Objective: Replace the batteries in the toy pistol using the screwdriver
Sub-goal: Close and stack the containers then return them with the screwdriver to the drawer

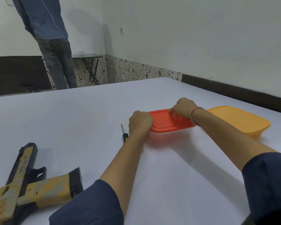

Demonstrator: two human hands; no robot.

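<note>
The toy pistol (31, 181) is lying at the near left of the worktop (71, 119); the screwdriver (124, 133) is lying just beside the left hand (140, 123), which is gripping one end of the red lid (169, 122) while the right hand (183, 108) is pinching its far edge

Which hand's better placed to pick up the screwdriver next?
Left, probably. The left hand grips the left end of the red lid, with the screwdriver lying just beside its wrist. The right hand is on the lid's far edge, farther off.
</note>
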